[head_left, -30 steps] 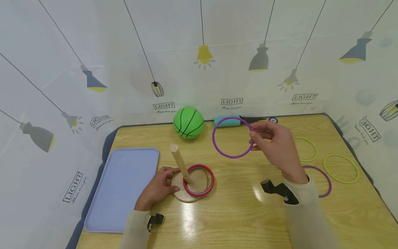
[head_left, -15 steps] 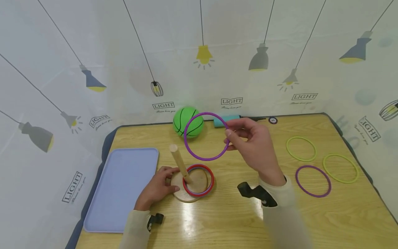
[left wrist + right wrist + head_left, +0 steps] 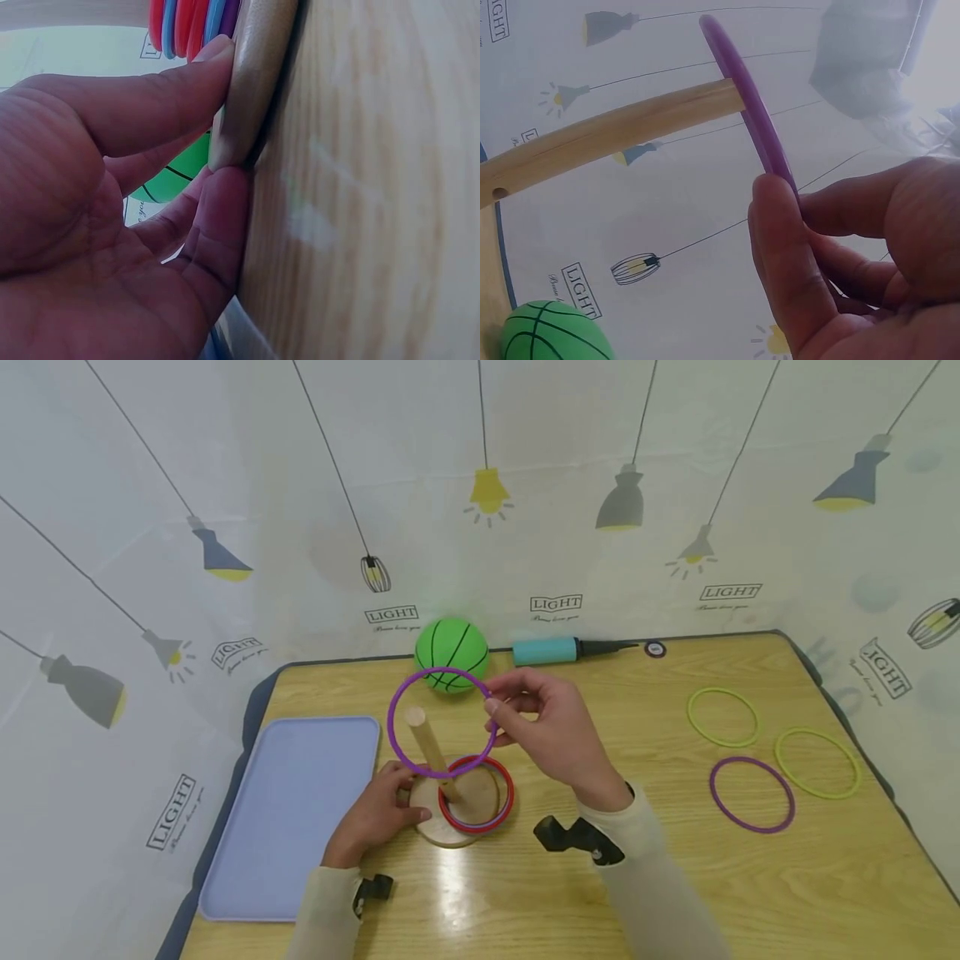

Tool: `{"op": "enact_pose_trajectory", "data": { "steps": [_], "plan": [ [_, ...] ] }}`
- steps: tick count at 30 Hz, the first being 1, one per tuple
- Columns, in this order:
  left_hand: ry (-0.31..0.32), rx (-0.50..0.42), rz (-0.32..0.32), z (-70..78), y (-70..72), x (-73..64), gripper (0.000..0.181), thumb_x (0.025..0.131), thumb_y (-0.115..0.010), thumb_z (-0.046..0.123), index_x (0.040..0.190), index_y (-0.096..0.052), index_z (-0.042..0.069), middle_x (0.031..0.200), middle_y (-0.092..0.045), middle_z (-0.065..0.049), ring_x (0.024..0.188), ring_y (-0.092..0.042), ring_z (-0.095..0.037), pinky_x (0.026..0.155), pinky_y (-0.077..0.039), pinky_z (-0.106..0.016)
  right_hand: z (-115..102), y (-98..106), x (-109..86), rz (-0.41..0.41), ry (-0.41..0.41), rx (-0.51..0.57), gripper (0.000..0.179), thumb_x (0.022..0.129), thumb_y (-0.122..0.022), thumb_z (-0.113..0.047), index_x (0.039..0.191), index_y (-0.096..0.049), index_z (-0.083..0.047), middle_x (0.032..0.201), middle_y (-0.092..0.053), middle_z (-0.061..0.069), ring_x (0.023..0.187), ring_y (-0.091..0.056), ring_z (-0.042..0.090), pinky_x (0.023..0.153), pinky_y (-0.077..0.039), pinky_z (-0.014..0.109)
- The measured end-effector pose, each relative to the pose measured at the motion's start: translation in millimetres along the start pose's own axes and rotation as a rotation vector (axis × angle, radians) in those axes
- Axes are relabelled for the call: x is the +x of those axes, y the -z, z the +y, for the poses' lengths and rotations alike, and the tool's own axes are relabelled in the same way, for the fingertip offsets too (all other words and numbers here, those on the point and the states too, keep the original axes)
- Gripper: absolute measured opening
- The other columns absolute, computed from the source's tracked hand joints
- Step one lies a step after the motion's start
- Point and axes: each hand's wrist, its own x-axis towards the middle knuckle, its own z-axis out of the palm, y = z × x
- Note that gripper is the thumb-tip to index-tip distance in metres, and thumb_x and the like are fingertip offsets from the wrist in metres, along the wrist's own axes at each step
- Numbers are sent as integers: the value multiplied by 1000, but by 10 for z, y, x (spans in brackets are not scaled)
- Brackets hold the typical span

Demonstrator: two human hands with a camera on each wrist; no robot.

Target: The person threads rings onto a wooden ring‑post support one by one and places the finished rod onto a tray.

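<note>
Purple ring [image 3: 759,124] had shifted left to wooden peg [image 3: 428,743], clamped in right grip [image 3: 551,727]; left grip [image 3: 375,814] pinched disc base [image 3: 472,797]; level lowering seemed wisest.

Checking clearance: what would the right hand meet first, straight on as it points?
Probably the wooden peg, near its top: the right hand points across the held purple ring toward it, though depth is uncertain.

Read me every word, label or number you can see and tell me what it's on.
"LIGHT": printed several times, framed, on the white backdrop.
Script line under the "LIGHT" prints: too small to read surely.
Small round disc near the table's far edge: markings too small to read.
</note>
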Motion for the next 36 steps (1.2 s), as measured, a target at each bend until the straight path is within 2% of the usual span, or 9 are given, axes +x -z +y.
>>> {"op": "enact_pose_trajectory", "data": {
  "steps": [7, 13, 20, 26, 29, 36],
  "plan": [
    [-37, 41, 18, -20, -10, -4, 61, 86, -88, 13, 143, -67, 14, 142, -57, -11, 132, -55, -33, 112, -43, -53, 197, -40, -5, -39, -55, 18, 18, 99, -69, -2, 116, -71, 4, 99, -68, 25, 81, -75, 26, 68, -65, 45],
    [-32, 64, 25, -31, -13, 5, 64, 85, -88, 13, 145, -65, 16, 136, -59, -10, 126, -57, -30, 108, -45, -49, 391, -27, -25, -59, -92, 3, 18, 100, -69, -3, 116, -71, 4, 98, -68, 20, 87, -74, 40, 68, -65, 40],
    [-32, 38, 24, -2, -9, -1, 65, 85, -89, 11, 145, -66, 14, 133, -60, -12, 118, -60, -28, 102, -48, -44, 634, 6, -53, -84, -165, -24, 19, 101, -69, -6, 117, -70, 5, 98, -70, 18, 83, -72, 24, 70, -65, 45],
    [7, -3, 12, 8, -7, -12, 63, 85, -88, 8, 143, -66, 14, 133, -58, -13, 119, -62, -32, 94, -53, -39, 842, 31, -80, -86, -232, -44, 20, 101, -68, -5, 118, -70, 5, 99, -71, 18, 88, -71, 30, 72, -64, 52],
    [8, -13, 11, -5, -10, -6, 63, 85, -88, 8, 144, -65, 12, 135, -57, -14, 121, -62, -33, 94, -54, -38, 956, 39, -80, -78, -267, -60, 19, 101, -69, -5, 117, -71, 4, 97, -71, 17, 86, -70, 26, 72, -64, 52],
    [-14, 1, 2, -22, -12, 14, 65, 87, -87, 10, 146, -63, 14, 136, -57, -14, 122, -61, -32, 97, -54, -41, 1239, 69, -82, -83, -324, -102, 19, 101, -67, -3, 117, -70, 7, 101, -70, 24, 82, -69, 20, 73, -64, 51]
  ]
}}
